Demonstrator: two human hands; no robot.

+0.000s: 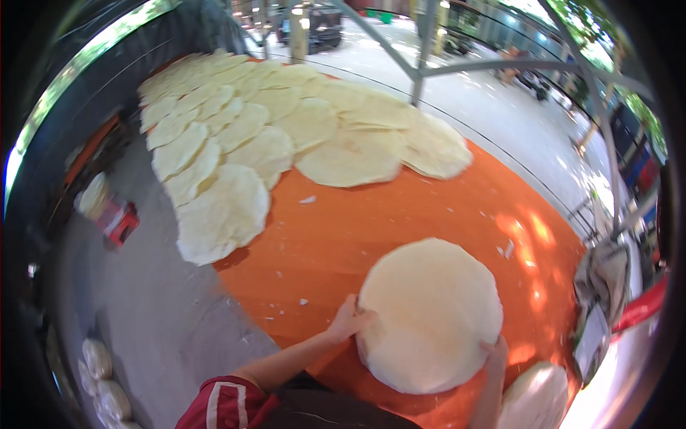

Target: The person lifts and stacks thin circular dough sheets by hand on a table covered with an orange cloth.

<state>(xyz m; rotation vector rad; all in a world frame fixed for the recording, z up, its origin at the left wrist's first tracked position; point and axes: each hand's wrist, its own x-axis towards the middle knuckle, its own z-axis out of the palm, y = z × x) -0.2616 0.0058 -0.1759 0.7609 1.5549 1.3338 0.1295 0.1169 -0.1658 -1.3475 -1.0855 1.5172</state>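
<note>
A pale, round stack of thin flatbreads point(432, 314) is in front of me over the orange table surface point(321, 236). My left hand point(351, 319) grips its left rim, thumb on top and the other fingers mostly hidden at the edge. On the lower right rim, my right hand point(494, 352) is closed, its fingers partly out of sight. Close to my right forearm lies another pale round flatbread or stack point(534, 397), cut off by the lower picture edge. Farther off, many single flatbreads point(350, 154) overlap in rows across the table's far left part.
Small white scraps point(308, 199) are scattered on the table. A grey cloth point(602, 275) hangs at the right edge. Grey metal poles point(421, 68) rise beyond the table. On the floor at left are a red container point(121, 223) and several wrapped pale bundles point(111, 400).
</note>
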